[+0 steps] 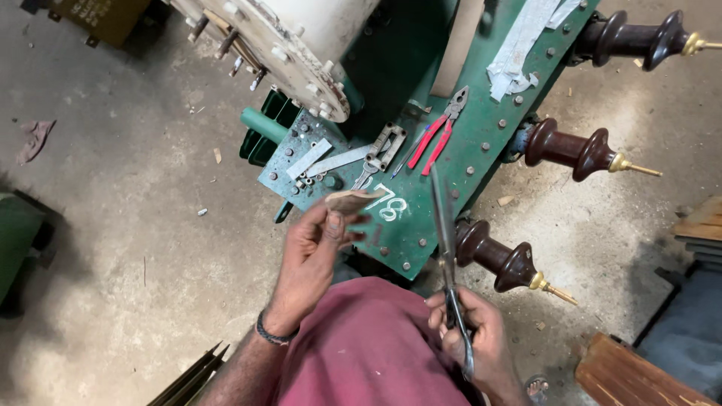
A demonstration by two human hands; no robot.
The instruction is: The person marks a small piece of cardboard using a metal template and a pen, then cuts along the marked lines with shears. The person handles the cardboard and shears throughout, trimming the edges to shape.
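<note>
Holding a small flat tan scrap (352,200) pinched between thumb and fingertips, the left hand (314,252) sits raised over the near edge of the green metal lid (481,135). Fingers are closed on the scrap; its material is hard to tell, card or thin wood. The right hand (474,334) is wrapped tight around the handles of long scissors (445,248), blades pointing up and away over the lid, blade tips near together. Scrap and scissors are apart, scrap to the left of the blades. On the lid: red-handled pliers (440,135), a metal wrench (380,150), flat metal strips (320,159) and loose bolts. Three brown ribbed insulators (571,150) stick out of the lid's right side. A white drum (301,37) lies behind. A dark wristband (272,334) sits on the left wrist. Bare concrete floor (135,195) all around.
</note>
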